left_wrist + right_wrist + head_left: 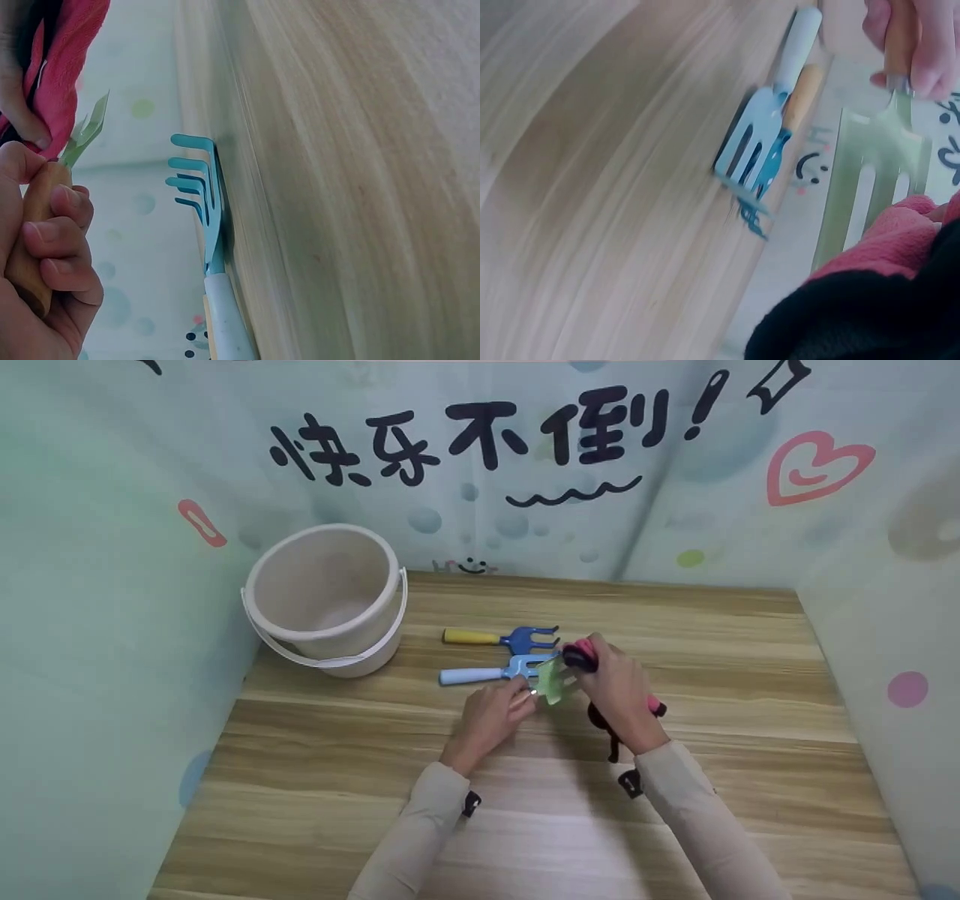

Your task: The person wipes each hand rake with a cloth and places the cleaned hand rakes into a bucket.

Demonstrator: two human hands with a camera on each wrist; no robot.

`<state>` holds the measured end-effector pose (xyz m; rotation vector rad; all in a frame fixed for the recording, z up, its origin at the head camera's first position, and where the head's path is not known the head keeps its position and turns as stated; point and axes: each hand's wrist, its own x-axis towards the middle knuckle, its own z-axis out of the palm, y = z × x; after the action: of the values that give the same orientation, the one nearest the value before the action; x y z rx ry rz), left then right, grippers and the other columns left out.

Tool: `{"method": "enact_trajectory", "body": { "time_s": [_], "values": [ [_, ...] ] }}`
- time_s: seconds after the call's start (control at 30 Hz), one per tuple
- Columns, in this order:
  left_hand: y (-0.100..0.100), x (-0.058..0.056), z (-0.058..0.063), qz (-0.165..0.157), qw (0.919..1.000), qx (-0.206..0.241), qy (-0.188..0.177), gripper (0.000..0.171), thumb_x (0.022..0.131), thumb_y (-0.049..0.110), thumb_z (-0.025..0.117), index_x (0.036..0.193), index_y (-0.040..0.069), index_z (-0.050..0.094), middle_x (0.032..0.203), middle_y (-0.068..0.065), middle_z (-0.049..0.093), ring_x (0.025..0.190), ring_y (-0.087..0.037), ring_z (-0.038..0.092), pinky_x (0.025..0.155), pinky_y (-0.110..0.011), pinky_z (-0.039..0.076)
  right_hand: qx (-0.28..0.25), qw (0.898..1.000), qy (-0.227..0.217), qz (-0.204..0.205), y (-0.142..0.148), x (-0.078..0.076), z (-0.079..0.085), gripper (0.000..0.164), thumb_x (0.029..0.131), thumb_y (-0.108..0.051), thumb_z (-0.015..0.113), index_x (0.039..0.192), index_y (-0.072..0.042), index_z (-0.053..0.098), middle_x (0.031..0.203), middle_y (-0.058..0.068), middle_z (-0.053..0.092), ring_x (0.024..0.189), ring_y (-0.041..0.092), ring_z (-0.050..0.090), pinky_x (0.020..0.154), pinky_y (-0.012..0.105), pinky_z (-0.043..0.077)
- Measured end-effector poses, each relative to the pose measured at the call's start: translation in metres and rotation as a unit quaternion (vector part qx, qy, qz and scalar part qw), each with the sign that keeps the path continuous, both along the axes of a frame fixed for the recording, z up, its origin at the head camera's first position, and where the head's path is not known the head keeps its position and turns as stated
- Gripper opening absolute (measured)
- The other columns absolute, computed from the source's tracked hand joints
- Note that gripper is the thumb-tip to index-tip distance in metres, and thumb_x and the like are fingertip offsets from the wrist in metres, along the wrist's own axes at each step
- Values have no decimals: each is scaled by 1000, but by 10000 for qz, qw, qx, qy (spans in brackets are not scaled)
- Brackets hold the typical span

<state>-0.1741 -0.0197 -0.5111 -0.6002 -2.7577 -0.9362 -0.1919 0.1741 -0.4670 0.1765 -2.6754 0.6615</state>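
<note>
My left hand [491, 718] grips the wooden handle [39, 232] of a small green hand fork [840, 187], raised off the table. In my right hand [619, 686] is a fuzzy pink-and-black cloth [885, 244], held against the green tines. Part of the cloth hangs below that hand, and its full shape is hidden. Beyond the left hand a light blue hand fork [472, 676] lies on the table, its tines partly behind the green one in the head view. Farther back lies a dark blue hand fork [517, 642] with a yellowish handle.
A whitish bucket [360, 664] with its handle lowered stands at the table's back left. Printed cloth walls [465, 525] enclose the wood-grain table [750, 660] at the back and both sides.
</note>
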Motion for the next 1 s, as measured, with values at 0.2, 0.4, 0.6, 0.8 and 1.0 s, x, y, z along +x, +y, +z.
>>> {"method": "enact_trajectory", "body": {
  "time_s": [0.2, 0.4, 0.6, 0.8, 1.0],
  "values": [
    [-2, 0, -2, -70, 9999, 34, -106, 17, 90, 32, 56, 96, 17, 60, 71, 1, 60, 58, -12, 47, 50, -25, 40, -21, 9997, -214, -104, 11, -4, 0, 23, 84, -27, 68, 95, -11, 55, 75, 15, 63, 58, 35, 60, 49, 47, 47],
    [-3, 2, -2, 55, 9985, -43, -536, 20, 91, 38, 54, 99, 20, 59, 66, 3, 53, 57, -11, 45, 49, -22, 33, -75, 9996, -79, -257, 22, -6, 2, 25, 83, -28, 69, 92, -9, 54, 73, 17, 62, 58, 37, 59, 48, 50, 45],
    [-4, 2, -2, 238, 9970, -101, -734, 19, 91, 38, 56, 98, 21, 58, 67, 2, 54, 58, -12, 48, 49, -22, 35, -32, 9995, 174, -250, 21, -1, 5, 24, 83, -25, 69, 90, -8, 54, 68, 15, 60, 52, 34, 56, 45, 47, 44],
    [-3, 2, -1, 263, 9976, -196, -602, 19, 90, 36, 55, 100, 21, 59, 71, 0, 59, 60, -14, 51, 51, -26, 40, 136, 9990, 360, 242, -5, 13, 5, 23, 80, -19, 70, 92, -9, 54, 68, 14, 61, 50, 31, 56, 43, 44, 44],
    [-1, 1, 1, 256, 9987, -105, -432, 15, 89, 31, 57, 99, 20, 58, 68, 1, 54, 59, -14, 47, 52, -31, 41, 410, 9957, 628, 548, -28, 22, 1, 29, 75, -15, 73, 93, -6, 53, 64, 16, 59, 49, 35, 56, 42, 45, 42]
  ]
}}
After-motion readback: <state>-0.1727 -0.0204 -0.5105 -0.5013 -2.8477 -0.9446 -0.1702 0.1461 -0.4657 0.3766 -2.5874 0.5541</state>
